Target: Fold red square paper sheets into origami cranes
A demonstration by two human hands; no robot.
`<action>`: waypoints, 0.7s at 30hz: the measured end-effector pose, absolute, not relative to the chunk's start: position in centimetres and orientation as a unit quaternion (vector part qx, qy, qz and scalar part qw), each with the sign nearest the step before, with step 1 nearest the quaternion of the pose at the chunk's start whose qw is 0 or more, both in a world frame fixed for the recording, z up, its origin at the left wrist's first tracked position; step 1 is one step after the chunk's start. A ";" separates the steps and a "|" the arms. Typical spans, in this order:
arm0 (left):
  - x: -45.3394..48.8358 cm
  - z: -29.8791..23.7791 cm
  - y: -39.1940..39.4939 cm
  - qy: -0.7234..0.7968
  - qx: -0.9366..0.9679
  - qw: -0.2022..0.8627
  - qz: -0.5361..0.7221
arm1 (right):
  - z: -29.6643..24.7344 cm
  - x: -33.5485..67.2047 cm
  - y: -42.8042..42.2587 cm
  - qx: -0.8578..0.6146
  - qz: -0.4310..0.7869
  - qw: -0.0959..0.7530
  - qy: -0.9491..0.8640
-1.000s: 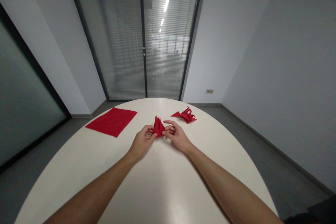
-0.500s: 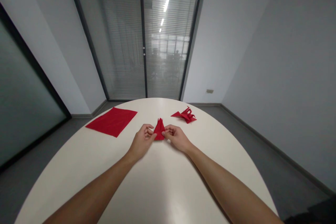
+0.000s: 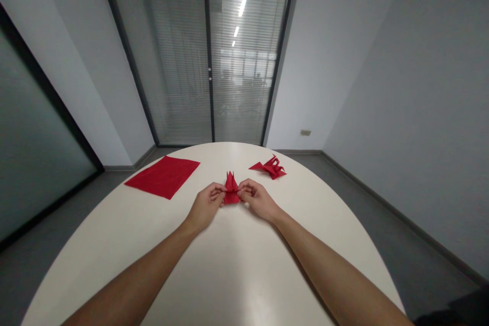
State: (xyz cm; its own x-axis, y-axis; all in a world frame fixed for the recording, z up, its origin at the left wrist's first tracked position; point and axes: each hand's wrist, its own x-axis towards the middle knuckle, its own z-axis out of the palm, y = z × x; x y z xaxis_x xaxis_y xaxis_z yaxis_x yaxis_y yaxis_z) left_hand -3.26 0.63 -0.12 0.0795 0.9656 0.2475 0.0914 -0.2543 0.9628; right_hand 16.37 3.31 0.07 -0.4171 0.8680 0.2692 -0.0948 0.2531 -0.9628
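**Red paper fold, both hands pinching at mid-surface**

Head view, the only one. The folded red paper (image 3: 231, 191) sits at the middle of the round white surface (image 3: 237, 275), slightly toward the far side, with two small points standing up from its top. The left hand (image 3: 206, 205) comes in from the left and the right hand (image 3: 258, 198) from the right. Each is closed narrowly on its own side of the paper, thumb against forefinger. The fingers (image 3: 220, 192) of the left hand meet the paper's left edge, and those of the right meet its right edge. The piece lies low, at or just above the surface; I cannot tell whether its underside touches.

Other items:
- a flat red sheet (image 3: 162, 177), unfolded, well off to the left
- a finished red figure (image 3: 269, 167) with spiky flaps, beyond the right hand and apart from it
- a glass door with blinds (image 3: 208, 61) behind the surface

Note on the fold in hand — my judgement. The grips look symmetrical, which suits a paired crease. Both pinches should stay level and equally far from the centre line. Any pull should be even and outward, so one flap does not open further than the other. The paper is small and many layers thick, so a slow pull with fingertip pressure right at the crease is advisable — a hard tug could tear it at the central point.
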 end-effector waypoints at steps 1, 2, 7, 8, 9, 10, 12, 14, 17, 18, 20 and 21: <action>-3.3 -0.1 0.6 0.440 0.606 0.419 0.514 | 0.0 16.4 3.4 -0.297 0.532 0.452 -0.651; -3.3 -0.1 0.6 0.439 0.610 0.415 0.513 | 0.0 16.4 3.4 -0.298 0.531 0.452 -0.652; -3.2 0.0 0.5 0.430 0.608 0.417 0.521 | -0.5 16.5 3.8 -0.304 0.531 0.450 -0.650; -3.2 0.1 0.5 0.431 0.606 0.416 0.523 | -0.5 16.5 3.8 -0.308 0.528 0.450 -0.651; -3.2 0.2 0.4 0.434 0.606 0.412 0.524 | -0.5 16.5 3.8 -0.313 0.525 0.449 -0.652; -3.2 0.3 0.4 0.439 0.608 0.405 0.524 | -0.5 16.6 3.8 -0.318 0.522 0.447 -0.653; -3.2 0.4 0.3 0.449 0.614 0.390 0.519 | -0.3 16.6 3.7 -0.324 0.515 0.442 -0.659; -3.2 0.5 0.2 0.456 0.617 0.386 0.513 | -0.1 16.6 3.6 -0.330 0.508 0.436 -0.666; -3.3 0.4 0.3 0.456 0.612 0.389 0.516 | -0.1 16.5 3.5 -0.329 0.515 0.431 -0.663; -3.3 0.3 0.3 0.453 0.612 0.388 0.519 | -0.1 16.4 3.6 -0.325 0.522 0.435 -0.658; -3.3 0.1 0.5 0.451 0.613 0.382 0.525 | -0.4 16.3 3.6 -0.316 0.529 0.449 -0.647; -3.4 -0.1 0.5 0.453 0.612 0.376 0.528 | -0.5 16.2 3.7 -0.314 0.529 0.456 -0.643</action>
